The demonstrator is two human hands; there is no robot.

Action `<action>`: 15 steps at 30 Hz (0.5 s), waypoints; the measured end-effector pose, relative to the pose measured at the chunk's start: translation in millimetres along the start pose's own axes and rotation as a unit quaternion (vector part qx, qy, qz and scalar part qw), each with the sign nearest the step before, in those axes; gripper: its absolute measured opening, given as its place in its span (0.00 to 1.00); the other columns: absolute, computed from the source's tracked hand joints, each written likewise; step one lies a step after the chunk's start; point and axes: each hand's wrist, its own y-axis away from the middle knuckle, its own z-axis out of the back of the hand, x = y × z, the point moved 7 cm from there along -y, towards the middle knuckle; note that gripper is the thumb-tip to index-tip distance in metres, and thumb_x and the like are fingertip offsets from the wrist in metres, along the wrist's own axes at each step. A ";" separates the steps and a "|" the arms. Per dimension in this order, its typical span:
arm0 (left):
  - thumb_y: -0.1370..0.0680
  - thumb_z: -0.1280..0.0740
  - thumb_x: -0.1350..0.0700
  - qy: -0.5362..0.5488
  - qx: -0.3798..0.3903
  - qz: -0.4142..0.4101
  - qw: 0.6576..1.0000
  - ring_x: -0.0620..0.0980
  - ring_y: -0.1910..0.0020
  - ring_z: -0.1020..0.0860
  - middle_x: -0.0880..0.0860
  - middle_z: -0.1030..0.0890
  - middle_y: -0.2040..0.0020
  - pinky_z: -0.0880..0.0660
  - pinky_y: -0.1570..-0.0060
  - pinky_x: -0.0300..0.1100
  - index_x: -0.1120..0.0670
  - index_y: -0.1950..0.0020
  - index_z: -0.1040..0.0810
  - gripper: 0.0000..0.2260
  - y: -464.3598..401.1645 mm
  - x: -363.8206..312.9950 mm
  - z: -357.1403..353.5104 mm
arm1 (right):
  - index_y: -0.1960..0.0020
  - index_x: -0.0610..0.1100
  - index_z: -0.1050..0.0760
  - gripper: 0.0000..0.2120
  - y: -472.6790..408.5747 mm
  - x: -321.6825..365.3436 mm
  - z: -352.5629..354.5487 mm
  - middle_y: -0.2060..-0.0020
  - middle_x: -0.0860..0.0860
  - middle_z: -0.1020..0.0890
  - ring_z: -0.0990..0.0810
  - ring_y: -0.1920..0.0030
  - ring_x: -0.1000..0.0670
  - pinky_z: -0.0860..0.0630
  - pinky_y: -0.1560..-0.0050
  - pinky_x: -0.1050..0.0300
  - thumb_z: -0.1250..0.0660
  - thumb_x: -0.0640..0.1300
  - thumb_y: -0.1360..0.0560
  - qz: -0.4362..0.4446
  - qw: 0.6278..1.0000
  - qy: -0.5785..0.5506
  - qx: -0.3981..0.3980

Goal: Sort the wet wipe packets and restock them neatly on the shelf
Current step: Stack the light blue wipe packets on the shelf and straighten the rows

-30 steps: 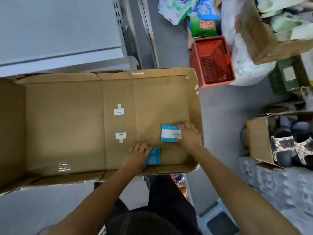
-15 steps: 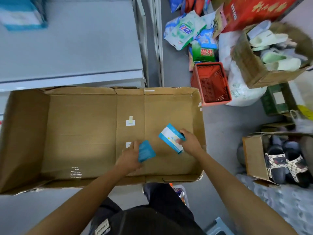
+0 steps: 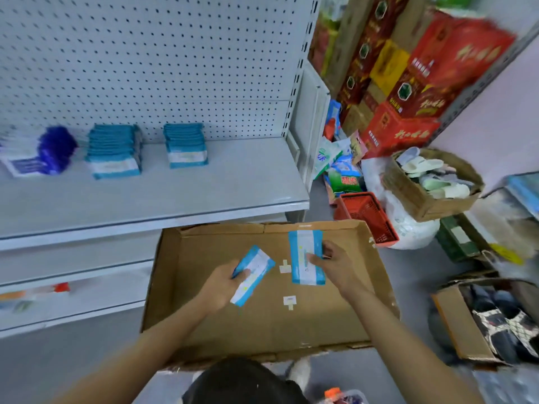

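My left hand (image 3: 223, 284) grips a light blue and white wet wipe packet (image 3: 253, 272), tilted, above the open cardboard box (image 3: 376, 275). My right hand (image 3: 332, 265) pinches a second, matching packet (image 3: 306, 258), held upright over the box. On the grey shelf (image 3: 239, 182) stand two rows of light blue packets (image 3: 115, 151) (image 3: 185, 145) and, at the far left, dark blue packets (image 3: 51, 153). Apart from two small paper labels, the box floor is bare.
A red basket (image 3: 367, 214) stands on the floor right of the box. Behind it lie bagged goods (image 3: 341, 170), red cartons (image 3: 408, 83) and a box of slippers (image 3: 431, 182). Another box of sandals (image 3: 493, 322) sits at the right. Lower shelf boards (image 3: 73, 275) lie at the left.
Both hands have lifted their packets up off the box floor. The view has swung upward, bringing the shelf and its stacked packets into sight.
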 end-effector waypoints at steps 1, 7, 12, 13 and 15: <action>0.20 0.33 0.52 -0.008 -0.007 -0.011 1.000 0.56 0.60 0.15 0.57 0.15 0.57 0.19 0.55 0.56 0.56 0.48 0.22 0.08 8.9 -4.7 17.1 | 0.47 0.41 0.20 0.10 7.8 12.2 -14.3 0.53 0.48 0.15 0.16 0.53 0.49 0.20 0.58 0.62 0.27 0.37 0.27 0.013 1.000 -0.001 0.008; 0.29 0.29 0.39 -0.075 -0.079 -0.061 0.992 0.53 0.65 0.17 0.55 0.16 0.61 0.24 0.66 0.49 0.56 0.57 0.20 0.19 62.3 -30.4 106.7 | 0.49 0.38 0.23 0.09 28.4 72.3 -82.0 0.60 0.49 0.17 0.20 0.66 0.63 0.27 0.68 0.70 0.28 0.33 0.28 0.045 0.998 0.012 0.050; 0.30 0.22 0.60 -0.060 -0.074 -0.079 0.992 0.41 0.62 0.18 0.42 0.15 0.61 0.23 0.64 0.32 0.52 0.46 0.20 0.15 97.5 -46.8 148.7 | 0.44 0.36 0.26 0.18 29.1 112.0 -122.6 0.55 0.43 0.19 0.18 0.61 0.54 0.23 0.69 0.63 0.26 0.29 0.31 0.081 0.993 0.022 0.082; 0.31 0.22 0.61 -0.058 -0.074 -0.078 0.993 0.41 0.61 0.17 0.44 0.16 0.59 0.23 0.63 0.33 0.52 0.45 0.20 0.17 103.3 -46.7 158.0 | 0.45 0.36 0.25 0.17 30.1 117.8 -131.3 0.56 0.44 0.19 0.17 0.61 0.54 0.22 0.69 0.63 0.26 0.29 0.31 0.084 0.993 0.016 0.083; 0.31 0.22 0.61 -0.055 -0.082 -0.073 0.992 0.38 0.60 0.18 0.44 0.18 0.54 0.23 0.63 0.32 0.49 0.44 0.22 0.19 113.8 -44.4 178.2 | 0.48 0.36 0.23 0.14 35.4 131.4 -150.5 0.56 0.44 0.17 0.15 0.60 0.54 0.19 0.67 0.60 0.25 0.31 0.31 0.085 0.992 -0.006 0.088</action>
